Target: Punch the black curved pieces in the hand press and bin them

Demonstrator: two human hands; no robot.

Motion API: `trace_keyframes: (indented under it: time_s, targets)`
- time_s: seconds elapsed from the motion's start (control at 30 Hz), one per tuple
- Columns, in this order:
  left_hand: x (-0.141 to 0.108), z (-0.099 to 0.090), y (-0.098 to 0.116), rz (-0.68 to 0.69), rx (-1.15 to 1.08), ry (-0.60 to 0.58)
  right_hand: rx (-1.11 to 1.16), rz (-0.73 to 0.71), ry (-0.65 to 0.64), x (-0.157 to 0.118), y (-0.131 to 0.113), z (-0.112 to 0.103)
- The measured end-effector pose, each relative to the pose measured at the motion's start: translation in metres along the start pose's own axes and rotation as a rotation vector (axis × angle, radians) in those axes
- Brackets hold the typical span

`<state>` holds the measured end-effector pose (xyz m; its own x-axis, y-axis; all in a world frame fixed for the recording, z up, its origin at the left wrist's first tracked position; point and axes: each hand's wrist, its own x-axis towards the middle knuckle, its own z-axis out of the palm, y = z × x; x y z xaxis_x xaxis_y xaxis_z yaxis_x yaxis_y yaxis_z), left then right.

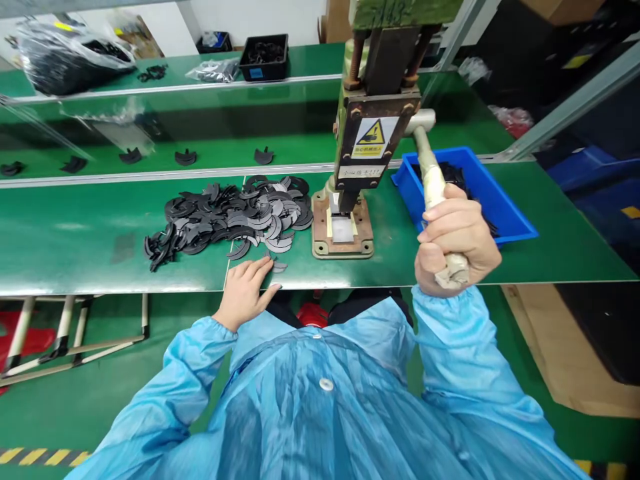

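Note:
My right hand (pixel 457 237) is wrapped round the tape-covered lever handle (pixel 434 180) of a green hand press (pixel 373 137). Under the ram, a small metal plate (pixel 343 230) sits on the press base. At the table's front edge lies my left hand (pixel 247 290), fingers stretched forward and thumb apart. Its fingertips touch a small dark curved piece (pixel 279 267), partly hidden by the fingers. Just beyond them spreads a heap of black crescent-shaped parts (pixel 235 217), left of the press.
A blue bin (pixel 510 227) with dark parts stands behind my right hand. Several single black parts (pixel 186 157) sit in a row beyond the metal rail. On the back shelf are a black tray (pixel 264 59) and a bulky plastic bag (pixel 70 60).

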<state>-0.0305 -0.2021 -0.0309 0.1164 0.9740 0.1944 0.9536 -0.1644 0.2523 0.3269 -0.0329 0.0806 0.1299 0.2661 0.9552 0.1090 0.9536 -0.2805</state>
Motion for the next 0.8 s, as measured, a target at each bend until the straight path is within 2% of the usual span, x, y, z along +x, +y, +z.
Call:
trace_keyframes:
  time_s: [0.23, 0.33, 0.4, 0.5, 0.57, 0.63, 0.73, 0.8]
  targets:
    - [-0.013, 0.008, 0.014, 0.102, -0.084, -0.043, 0.026, -0.014, 0.004, 0.001, -0.003, 0.003]
    - [-0.007, 0.003, 0.021, 0.126, -0.204, -0.047, 0.025, -0.023, 0.005, 0.000, -0.003, 0.003]
    - [0.006, -0.002, 0.027, 0.071, -0.356, -0.025, 0.020, -0.024, -0.007, -0.001, -0.003, 0.002]
    - [0.047, -0.007, 0.035, -0.158, -0.670, 0.006, 0.012, -0.013, -0.014, -0.002, -0.003, 0.001]
    - [0.085, -0.006, 0.040, -0.280, -0.908, -0.045, 0.004, -0.003, -0.011, -0.002, -0.003, 0.001]
    - [0.127, -0.003, 0.045, -0.336, -1.100, -0.118, -0.006, 0.006, -0.021, -0.002, -0.004, 0.000]
    - [0.181, 0.006, 0.057, -0.428, -1.223, -0.191, -0.025, 0.020, -0.036, -0.002, -0.005, -0.001]
    - [0.205, 0.011, 0.066, -0.469, -1.230, -0.241, -0.025, 0.030, -0.047, -0.002, -0.007, -0.003]
